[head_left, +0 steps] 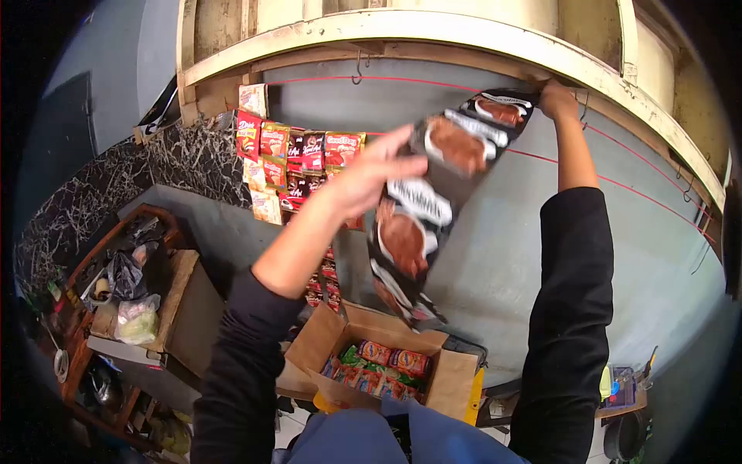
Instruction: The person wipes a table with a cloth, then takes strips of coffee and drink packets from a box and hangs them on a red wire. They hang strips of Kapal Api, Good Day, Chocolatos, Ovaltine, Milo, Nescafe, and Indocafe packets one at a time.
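A long strip of black sachets with pictures of brown chocolate cups (403,241) hangs in front of the grey wall, its upper end raised to the right. Near the top end, at the wooden shelf edge, is my right hand (556,100); its fingers are closed at the strip's corner. My left hand (379,172) is at the strip's middle-left side, blurred, its thumb and fingers around the strip's edge. Behind my left hand, red, white and black sachet strips (301,158) hang on the wall.
Below stands an open cardboard box (325,340) holding several colourful packets. The wooden shelf (417,25) runs overhead with metal hooks (356,69) and red strings. At left are a cabinet (185,309) with plastic bags and a wooden rack; a basket (621,390) is lower right.
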Available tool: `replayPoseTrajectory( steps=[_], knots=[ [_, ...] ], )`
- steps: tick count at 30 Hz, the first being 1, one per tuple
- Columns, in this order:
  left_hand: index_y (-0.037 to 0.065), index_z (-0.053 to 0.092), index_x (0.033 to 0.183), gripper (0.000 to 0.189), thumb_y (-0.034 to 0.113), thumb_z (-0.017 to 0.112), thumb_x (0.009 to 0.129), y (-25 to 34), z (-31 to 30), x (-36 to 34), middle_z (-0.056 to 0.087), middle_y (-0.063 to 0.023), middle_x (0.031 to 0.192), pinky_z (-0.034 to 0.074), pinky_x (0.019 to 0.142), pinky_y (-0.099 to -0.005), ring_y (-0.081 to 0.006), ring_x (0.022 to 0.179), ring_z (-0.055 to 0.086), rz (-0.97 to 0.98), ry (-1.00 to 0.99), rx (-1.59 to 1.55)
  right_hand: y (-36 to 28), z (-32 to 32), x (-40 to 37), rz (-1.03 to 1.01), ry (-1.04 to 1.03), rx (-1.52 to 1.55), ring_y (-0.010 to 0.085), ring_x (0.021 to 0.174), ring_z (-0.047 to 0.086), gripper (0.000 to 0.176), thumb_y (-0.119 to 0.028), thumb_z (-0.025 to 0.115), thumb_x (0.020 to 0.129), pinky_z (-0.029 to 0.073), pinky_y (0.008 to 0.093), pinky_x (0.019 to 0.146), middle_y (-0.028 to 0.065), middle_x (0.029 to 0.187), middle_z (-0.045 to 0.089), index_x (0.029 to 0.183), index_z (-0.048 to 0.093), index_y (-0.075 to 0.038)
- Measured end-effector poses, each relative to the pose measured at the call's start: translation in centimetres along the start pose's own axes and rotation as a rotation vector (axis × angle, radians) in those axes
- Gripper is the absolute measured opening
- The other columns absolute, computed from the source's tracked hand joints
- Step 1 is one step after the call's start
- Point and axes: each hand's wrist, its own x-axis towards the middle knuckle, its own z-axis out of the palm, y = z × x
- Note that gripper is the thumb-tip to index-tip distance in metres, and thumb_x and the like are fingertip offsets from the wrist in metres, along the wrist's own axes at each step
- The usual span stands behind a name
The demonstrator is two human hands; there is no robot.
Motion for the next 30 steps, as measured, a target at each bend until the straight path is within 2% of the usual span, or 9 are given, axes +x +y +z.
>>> replayPoseTrajectory(
  steps=[2,5,7,13,17,19,21,25,30],
  knots=[
    [0.001,0.039,0.114,0.04,0.012,0.055,0.08,1.8,-0.1,2.8,0.051,-0.0062,0.108,0.041,0.084,-0.0267,-0.0134,0.096,0.051,0.095,0.029,0.091,2.8,1.1,3.0,-0.458,-0.461,-0.464,0.0312,0.089,0.056,0.032,-0.021,0.051,0.07,0.044,0.0385,0.077,0.0164,0.098,0.059,0.099,0.059,-0.01],
    [0.003,0.041,0.113,0.036,0.01,0.054,0.081,3.5,-1.0,6.7,0.053,-0.0048,0.105,0.041,0.084,-0.0269,-0.0131,0.094,0.052,0.176,-0.055,0.071,-0.9,-5.7,-1.3,-0.048,-0.791,0.068,0.0288,0.096,0.054,0.033,-0.02,0.048,0.07,0.044,0.0379,0.077,0.017,0.108,0.054,0.097,0.06,-0.004],
    [0.003,0.041,0.115,0.038,0.011,0.054,0.081,3.8,-1.1,8.0,0.053,-0.0044,0.105,0.041,0.083,-0.0265,-0.0122,0.093,0.052,0.138,-0.061,0.093,0.3,-5.7,-2.5,-0.33,-0.442,0.199,0.0291,0.094,0.056,0.035,-0.021,0.049,0.068,0.045,0.0365,0.075,0.0185,0.101,0.057,0.095,0.06,-0.002],
    [0.003,0.043,0.108,0.033,0.008,0.057,0.079,0.4,0.6,10.2,0.056,-0.0065,0.099,0.046,0.075,-0.0267,-0.0125,0.084,0.056,0.307,0.102,0.156,-2.2,-7.1,-8.8,-0.152,0.057,0.299,0.0289,0.079,0.06,0.046,-0.043,0.05,0.077,0.046,0.0367,0.069,0.0186,0.08,0.061,0.082,0.061,0.001],
    [0.0,0.043,0.103,0.029,0.004,0.056,0.078,-1.3,0.0,13.9,0.056,-0.0089,0.092,0.048,0.071,-0.0304,-0.0173,0.08,0.057,0.377,0.287,0.076,-3.2,-7.9,-15.6,0.133,-0.984,1.065,0.0197,0.087,0.057,0.073,-0.065,0.036,0.076,0.047,0.0333,0.071,0.0118,0.107,0.053,0.108,0.051,-0.001],
    [-0.001,0.045,0.101,0.024,0.004,0.053,0.079,-1.5,-0.3,15.2,0.057,-0.0098,0.088,0.049,0.069,-0.0336,-0.0193,0.079,0.057,0.25,0.323,0.021,-3.6,-6.9,-19.0,0.182,-1.091,1.614,0.0183,0.094,0.054,0.075,-0.063,0.041,0.076,0.046,0.0332,0.077,0.0101,0.121,0.042,0.119,0.041,-0.001],
    [-0.001,0.047,0.098,0.019,0.005,0.051,0.08,-1.7,-0.3,16.2,0.057,-0.0113,0.086,0.05,0.068,-0.0358,-0.0211,0.077,0.058,0.166,0.385,-0.043,-1.7,-5.7,-20.4,-0.064,-1.119,1.299,0.0147,0.096,0.051,0.058,-0.037,0.063,0.074,0.041,0.0303,0.083,0.0079,0.111,0.052,0.116,0.045,0.0],
    [-0.003,0.052,0.089,0.015,0.009,0.052,0.08,-1.1,-1.1,17.4,0.058,-0.0147,0.086,0.049,0.072,-0.0391,-0.025,0.076,0.058,-0.001,0.315,-0.119,-1.7,-2.7,-23.1,-0.071,-1.043,1.027,0.0116,0.078,0.054,0.036,-0.017,0.073,0.063,0.042,0.0251,0.074,0.0068,0.084,0.062,0.091,0.061,0.002],
    [0.001,0.051,0.1,0.021,0.014,0.048,0.084,0.8,-2.3,17.5,0.058,-0.0106,0.096,0.043,0.085,-0.038,-0.024,0.091,0.055,0.204,0.458,-0.163,-0.7,-7.3,-21.3,-0.008,-0.614,0.039,0.0305,0.072,0.059,0.026,-0.027,0.063,0.07,0.046,0.0372,0.066,0.0189,0.074,0.06,0.075,0.063,-0.001]
  ],
)
